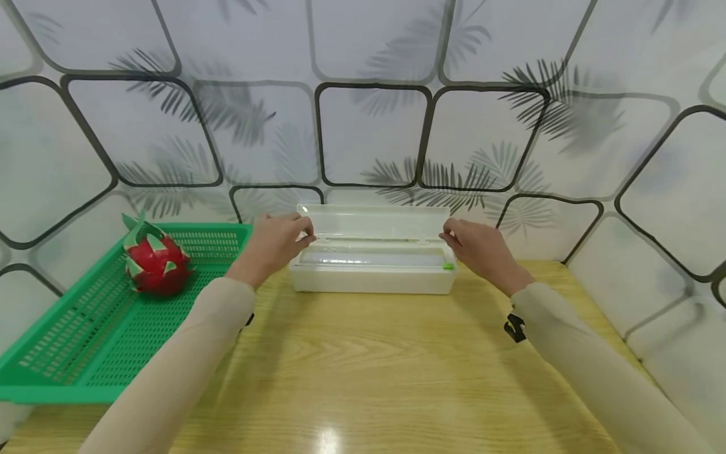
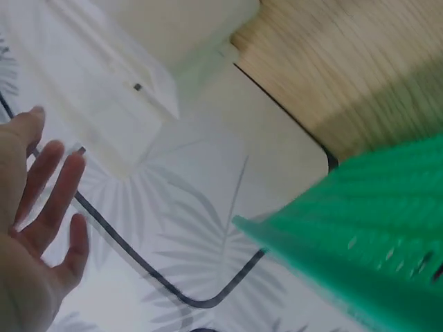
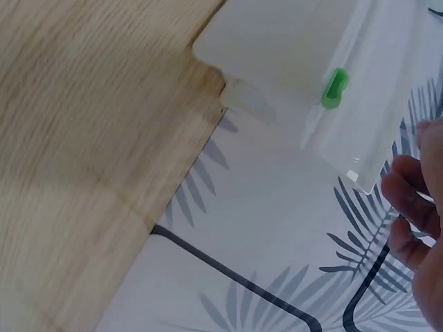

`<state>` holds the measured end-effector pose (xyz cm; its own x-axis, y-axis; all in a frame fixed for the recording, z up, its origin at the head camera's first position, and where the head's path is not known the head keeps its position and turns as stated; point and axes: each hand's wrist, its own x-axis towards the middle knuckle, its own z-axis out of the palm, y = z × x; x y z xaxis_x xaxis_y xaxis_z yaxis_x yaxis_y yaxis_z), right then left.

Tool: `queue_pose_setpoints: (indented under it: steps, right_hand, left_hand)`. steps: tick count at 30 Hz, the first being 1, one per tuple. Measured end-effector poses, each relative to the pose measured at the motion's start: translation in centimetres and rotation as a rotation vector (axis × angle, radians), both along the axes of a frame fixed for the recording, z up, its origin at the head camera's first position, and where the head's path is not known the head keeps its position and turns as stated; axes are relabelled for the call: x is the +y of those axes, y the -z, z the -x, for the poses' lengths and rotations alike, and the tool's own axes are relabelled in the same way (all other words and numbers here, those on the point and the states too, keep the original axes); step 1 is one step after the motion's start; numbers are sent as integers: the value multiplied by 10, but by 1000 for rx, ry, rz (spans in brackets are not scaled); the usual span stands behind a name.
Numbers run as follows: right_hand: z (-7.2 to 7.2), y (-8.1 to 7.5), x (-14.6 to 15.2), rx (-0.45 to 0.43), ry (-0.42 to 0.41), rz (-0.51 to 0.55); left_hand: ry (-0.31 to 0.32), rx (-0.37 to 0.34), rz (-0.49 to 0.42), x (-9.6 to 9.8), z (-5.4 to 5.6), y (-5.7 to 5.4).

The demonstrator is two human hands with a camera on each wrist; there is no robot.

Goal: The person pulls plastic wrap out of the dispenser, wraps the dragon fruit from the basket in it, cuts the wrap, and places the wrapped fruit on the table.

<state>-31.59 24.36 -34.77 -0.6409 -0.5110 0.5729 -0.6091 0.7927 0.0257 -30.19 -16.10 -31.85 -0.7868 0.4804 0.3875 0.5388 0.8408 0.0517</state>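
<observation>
The patterned backdrop point(image 1: 374, 135) stands behind the worktop point(image 1: 386, 353), close to its back edge, so there looks to be little room if anything is pushed backward. Along the left edge sits the green basket point(image 1: 62, 395), and the left forearm crosses its right side; a low sweep of that sleeve could catch the rim and drag the basket

The white box point(image 1: 372, 282) lies lengthwise near the back edge, about midway along, with its translucent lid point(image 1: 374, 222) raised. Being light by the look of it, it might slide or tip toward the front edge if pulled up unevenly. The lid could drop onto the fingers if knocked, since nothing visible latches it upright. Inside lies the roll of clear film point(image 1: 368, 258); a loose end could cling to itself or wrinkle if the two sides rise at different rates

The left hand point(image 1: 275, 243) is at the lid's left end and the right hand point(image 1: 482, 251) at its right, both with fingers bent and a narrow gap at the tips; whether either pinches film or lid, I cannot tell. The dragon fruit point(image 1: 159, 265), toward the basket's back, could roll if the basket were jolted. The green slider point(image 1: 448, 266), at the box's right end, could be nudged by a straying right finger
</observation>
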Motion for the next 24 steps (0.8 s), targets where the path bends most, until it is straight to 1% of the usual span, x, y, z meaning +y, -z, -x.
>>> queue_pose_setpoints:
  steps: [2, 4, 5, 6, 8, 11, 15, 17, 21, 24]
  right_hand:
    - [2, 1, 0, 126, -1, -61]
    - [4, 2, 2, 221, 4, -116]
    - [4, 3, 2, 253, 10, -134]
    - [5, 3, 2, 273, 16, -151]
    - [6, 3, 3, 293, 29, -176]
    - [6, 4, 2, 284, 43, -170]
    - [6, 3, 2, 269, 41, -119]
    - [6, 2, 2, 269, 35, -95]
    - [7, 1, 2, 275, 36, -79]
    - [7, 1, 2, 276, 44, -76]
  left_hand:
    - [-21, 195, 117, 1, 0, 2]
    - [-43, 354, 201, 1, 0, 4]
    - [-58, 418, 232, 1, 0, 6]
    - [-67, 463, 247, 2, 1, 7]
    - [-86, 520, 245, 2, 2, 10]
    - [-107, 551, 211, 3, 2, 12]
    - [-111, 552, 148, 3, 3, 13]
    - [-105, 541, 108, 4, 4, 13]
    - [-92, 510, 34, 4, 4, 12]
    - [-100, 466, 6, 4, 2, 10]
